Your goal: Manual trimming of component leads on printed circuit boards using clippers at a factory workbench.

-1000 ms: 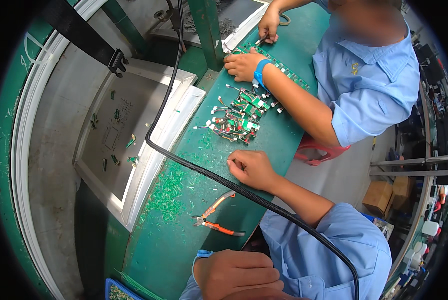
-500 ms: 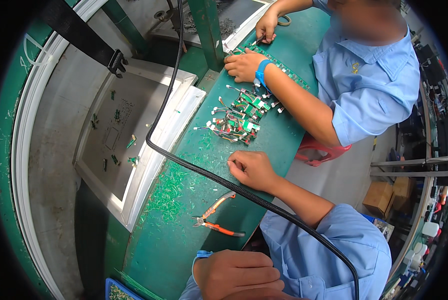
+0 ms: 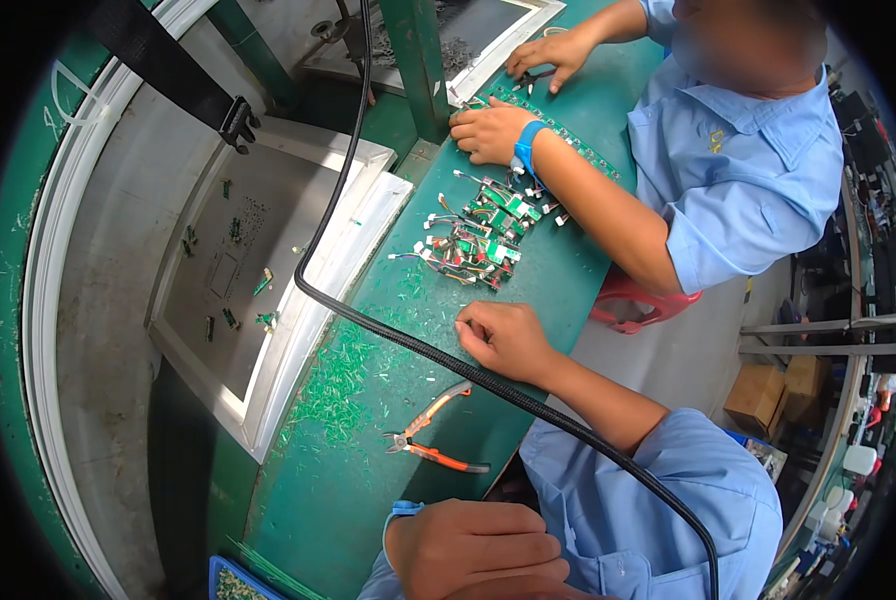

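Note:
My right hand [image 3: 506,340] rests on the green tabletop, loosely curled with nothing visible in it. My left hand [image 3: 478,545] is raised close to the camera at the lower edge, fingers folded together; its palm side is hidden. Between them lie orange-handled side cutters [image 3: 433,437], jaws pointing left, touched by neither hand. Beyond my right hand sits a pile of small circuit boards [image 3: 483,235] with wires and white connectors. Across from me, a co-worker's wristbanded hand [image 3: 488,132] presses a long green board panel [image 3: 578,145]; their other hand [image 3: 558,55] is spread beside dark cutters [image 3: 531,80].
Green clippings [image 3: 333,395] litter the table. A black cable [image 3: 418,350] hangs across the view. A white-framed screen [image 3: 258,440] on the left carries several small board pieces. A blue tray [image 3: 230,580] stands bottom left; a red stool [image 3: 643,308] is beside the co-worker.
The co-worker's far hand has shifted right and spread its fingers beside the dark cutters it was holding. My hands and the orange-handled cutters have stayed put.

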Available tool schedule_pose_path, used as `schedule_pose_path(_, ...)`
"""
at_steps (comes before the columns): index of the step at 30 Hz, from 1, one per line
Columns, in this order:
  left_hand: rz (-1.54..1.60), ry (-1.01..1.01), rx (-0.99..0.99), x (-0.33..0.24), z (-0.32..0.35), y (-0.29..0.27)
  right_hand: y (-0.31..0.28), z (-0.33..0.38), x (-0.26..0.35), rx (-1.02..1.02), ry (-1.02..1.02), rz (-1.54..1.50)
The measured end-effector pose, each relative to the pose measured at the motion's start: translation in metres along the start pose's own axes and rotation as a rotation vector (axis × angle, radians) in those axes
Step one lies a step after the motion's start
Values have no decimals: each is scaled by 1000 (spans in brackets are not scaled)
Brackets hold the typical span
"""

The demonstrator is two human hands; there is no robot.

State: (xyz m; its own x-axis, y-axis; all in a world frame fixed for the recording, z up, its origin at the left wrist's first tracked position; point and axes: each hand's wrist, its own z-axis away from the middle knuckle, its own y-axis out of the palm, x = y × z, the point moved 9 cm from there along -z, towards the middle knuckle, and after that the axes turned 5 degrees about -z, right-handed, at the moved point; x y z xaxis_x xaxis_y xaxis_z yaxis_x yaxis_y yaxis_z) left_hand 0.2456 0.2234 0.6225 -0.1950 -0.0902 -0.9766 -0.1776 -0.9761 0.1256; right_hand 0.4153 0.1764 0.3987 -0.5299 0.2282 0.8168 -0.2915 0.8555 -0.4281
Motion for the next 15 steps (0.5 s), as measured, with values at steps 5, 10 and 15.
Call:
schedule_pose_path(5,22,-301,-117,24,24,-4,5,1,-4,0,-2,-4)
schedule_pose_path(10,-32,-151,-78,18,13,-7,7,-2,-7,5,-8,-9)
schedule_pose_path(15,-84,-3,-41,8,-3,-11,9,-7,-10,14,-7,-6)
